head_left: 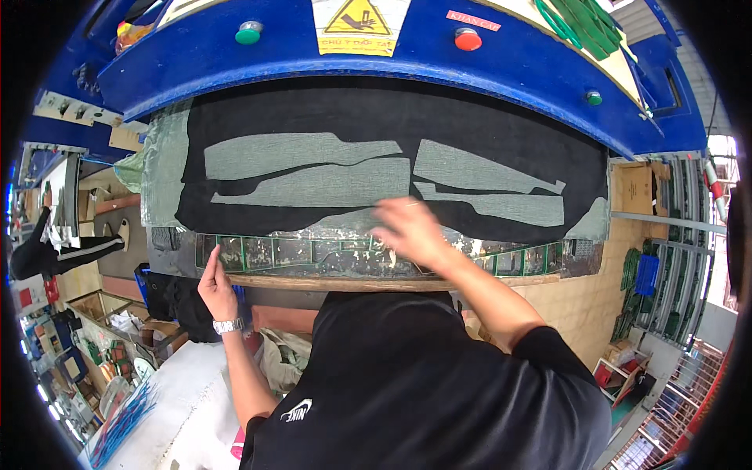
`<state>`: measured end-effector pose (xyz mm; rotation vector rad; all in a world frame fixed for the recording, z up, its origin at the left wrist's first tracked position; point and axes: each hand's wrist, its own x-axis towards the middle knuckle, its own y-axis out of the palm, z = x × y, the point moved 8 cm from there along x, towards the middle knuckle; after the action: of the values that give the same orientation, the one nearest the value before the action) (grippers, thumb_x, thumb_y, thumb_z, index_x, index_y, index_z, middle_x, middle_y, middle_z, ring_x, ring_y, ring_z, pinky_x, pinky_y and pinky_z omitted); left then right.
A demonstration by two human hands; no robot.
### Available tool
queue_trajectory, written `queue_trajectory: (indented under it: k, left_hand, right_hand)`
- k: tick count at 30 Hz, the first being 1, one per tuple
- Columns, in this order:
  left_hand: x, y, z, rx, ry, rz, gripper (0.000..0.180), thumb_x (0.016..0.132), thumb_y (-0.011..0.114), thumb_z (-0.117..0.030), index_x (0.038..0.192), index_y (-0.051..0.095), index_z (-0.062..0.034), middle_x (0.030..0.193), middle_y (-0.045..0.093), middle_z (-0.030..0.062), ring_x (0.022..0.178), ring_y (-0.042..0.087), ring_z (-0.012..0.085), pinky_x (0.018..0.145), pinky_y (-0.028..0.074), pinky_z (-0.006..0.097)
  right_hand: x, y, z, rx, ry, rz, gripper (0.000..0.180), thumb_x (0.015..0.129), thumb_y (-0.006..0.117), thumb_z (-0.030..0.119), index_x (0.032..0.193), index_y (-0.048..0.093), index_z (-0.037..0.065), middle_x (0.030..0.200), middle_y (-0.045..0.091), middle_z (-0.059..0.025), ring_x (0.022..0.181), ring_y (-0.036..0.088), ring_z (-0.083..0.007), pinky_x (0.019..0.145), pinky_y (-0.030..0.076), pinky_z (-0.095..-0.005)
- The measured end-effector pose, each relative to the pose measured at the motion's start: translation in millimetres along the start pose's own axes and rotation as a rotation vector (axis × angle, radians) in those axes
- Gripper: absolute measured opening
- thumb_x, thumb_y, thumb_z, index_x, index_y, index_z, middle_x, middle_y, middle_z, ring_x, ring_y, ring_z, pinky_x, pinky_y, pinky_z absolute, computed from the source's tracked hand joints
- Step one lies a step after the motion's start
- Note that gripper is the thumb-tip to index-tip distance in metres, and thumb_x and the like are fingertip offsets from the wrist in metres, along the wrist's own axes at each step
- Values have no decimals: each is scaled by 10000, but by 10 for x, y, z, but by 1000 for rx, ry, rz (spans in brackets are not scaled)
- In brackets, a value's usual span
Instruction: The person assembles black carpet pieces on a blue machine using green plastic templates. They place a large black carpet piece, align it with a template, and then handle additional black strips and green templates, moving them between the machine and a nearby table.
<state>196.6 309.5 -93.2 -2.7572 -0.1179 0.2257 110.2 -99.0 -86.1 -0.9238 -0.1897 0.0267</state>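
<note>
A wide black sheet of material (470,110) lies over a grey-green cutting board (163,172). Several long curved shapes in it show the board's grey-green colour. My right hand (409,231) is over the sheet's near edge, fingers apart and slightly blurred, holding nothing I can see. Along the table's near edge lie long cutting dies (274,252) with thin green outlines. My left hand (218,294), with a metal-band watch (228,325) on its wrist, is at the dies' left end. Its fingers are stretched upward; I cannot tell whether they touch a die.
A blue press beam (352,66) spans the far side, with a green button (248,33) and a red button (468,39). A wooden strip (376,283) edges the table in front of me. A white sack (188,392) lies at the lower left.
</note>
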Motion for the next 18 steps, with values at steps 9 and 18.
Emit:
queue_trajectory:
  k: [9,18]
  left_hand:
    - [636,-55,-164,409,208,-22,310,1021,438,-80,1260,623,-8,1250,659,126,1185,601,219,1034,431,324]
    - [2161,11,-120,770,111,19,236,899,614,-127,1112,717,-133,873,715,177,840,694,337,772,523,420]
  right_hand:
    - [-3062,-2058,-3706,1256,1143,-1040,517,963,646,263,1313,449,-63,1132,652,-233,1038,666,-305,881,595,-387]
    - [-3132,-2178,-4183,988,1504,-957,683,873,733,394,1326,481,-50,1209,636,-171,1000,684,-281,834,595,-374]
